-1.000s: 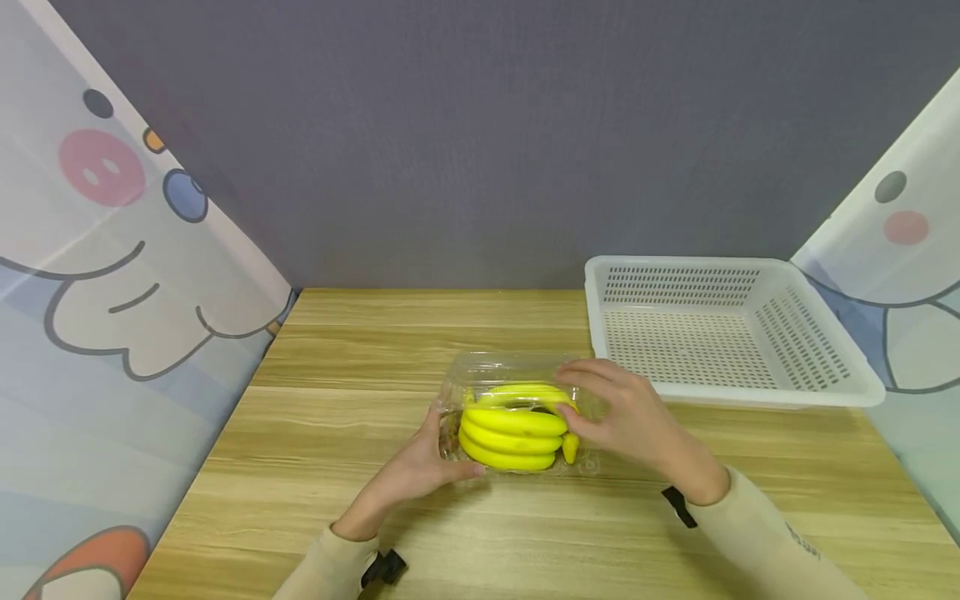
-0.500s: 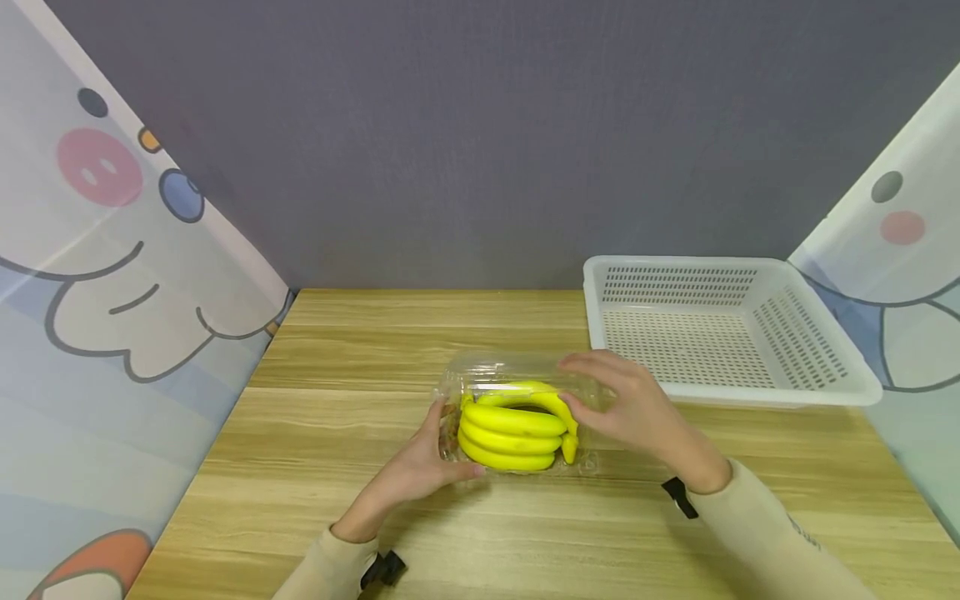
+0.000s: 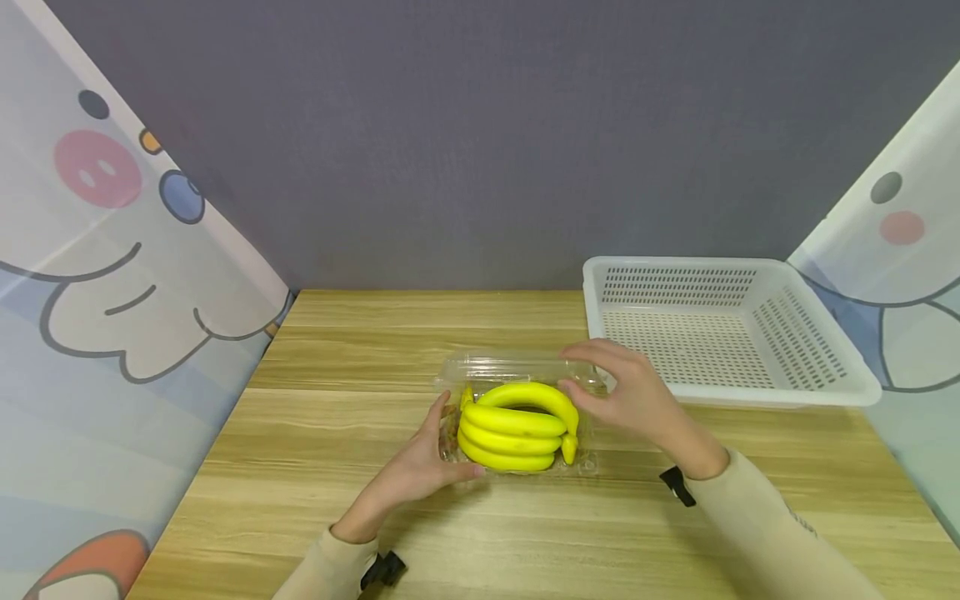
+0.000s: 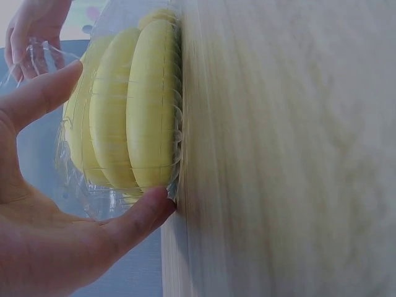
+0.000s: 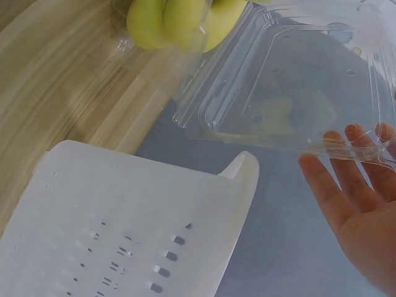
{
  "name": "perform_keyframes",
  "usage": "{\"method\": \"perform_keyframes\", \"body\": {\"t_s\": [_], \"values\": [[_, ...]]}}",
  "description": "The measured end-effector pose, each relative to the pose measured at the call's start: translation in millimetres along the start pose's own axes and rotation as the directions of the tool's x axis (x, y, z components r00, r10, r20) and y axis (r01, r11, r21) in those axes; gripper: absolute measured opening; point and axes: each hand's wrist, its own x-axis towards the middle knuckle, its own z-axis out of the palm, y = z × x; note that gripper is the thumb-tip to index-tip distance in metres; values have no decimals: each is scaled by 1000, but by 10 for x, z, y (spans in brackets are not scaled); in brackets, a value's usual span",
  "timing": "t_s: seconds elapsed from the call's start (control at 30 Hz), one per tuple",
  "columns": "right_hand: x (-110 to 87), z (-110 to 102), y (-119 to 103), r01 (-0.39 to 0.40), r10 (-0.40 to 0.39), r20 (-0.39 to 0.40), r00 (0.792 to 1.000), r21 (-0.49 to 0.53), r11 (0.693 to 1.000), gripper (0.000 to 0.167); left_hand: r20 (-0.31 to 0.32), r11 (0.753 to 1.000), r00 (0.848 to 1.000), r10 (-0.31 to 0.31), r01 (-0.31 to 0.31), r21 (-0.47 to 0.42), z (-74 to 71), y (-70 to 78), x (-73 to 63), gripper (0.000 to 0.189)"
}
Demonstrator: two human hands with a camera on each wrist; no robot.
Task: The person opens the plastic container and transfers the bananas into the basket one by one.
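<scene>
A bunch of yellow bananas [image 3: 513, 433] lies in a clear plastic clamshell box [image 3: 588, 464] at the middle of the wooden table. My left hand [image 3: 412, 467] holds the box's left end, thumb at its near edge and fingers along the far left side. In the left wrist view those fingers span the box's end, close to the bananas [image 4: 148, 105]. My right hand [image 3: 630, 400] pinches the edge of the raised clear lid [image 3: 502, 365]. The right wrist view has the lid [image 5: 297, 80] tilted up, the right fingers [image 5: 334, 192] behind its rim.
A white perforated plastic basket [image 3: 750, 392] stands at the back right, close beyond my right hand. The wooden table [image 3: 300, 467] ends at a grey back panel [image 3: 450, 167]. Cartoon-printed side panels [image 3: 150, 275] flank it.
My right hand has moved up and away from me, raising the lid's edge off the bananas, which now show uncovered. The left hand stays in place on the box.
</scene>
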Motion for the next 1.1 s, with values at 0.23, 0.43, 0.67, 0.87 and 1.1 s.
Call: {"method": "perform_keyframes", "body": {"t_s": [0.23,0.43,0.67,0.87,1.1], "values": [[32,-17,67,4,-3,-26,1000,19,1000,34,0,1000,1000,6,-6,6,-2,-6,-4,127],[59,-47,101,-49,49,-10,999,31,998,29,2,1000,1000,11,-11,2,0,-3,-3,128],[88,-87,91,-164,164,16,986,39,986,34,-2,1000,1000,16,-16,2,-1,-8,-1,127],[107,-100,90,-229,228,24,973,47,972,31,-3,1000,1000,15,-15,0,-2,3,-10,127],[151,-142,88,-352,347,77,935,82,932,28,-3,1000,1000,9,-9,-1,-6,14,-12,128]]}}
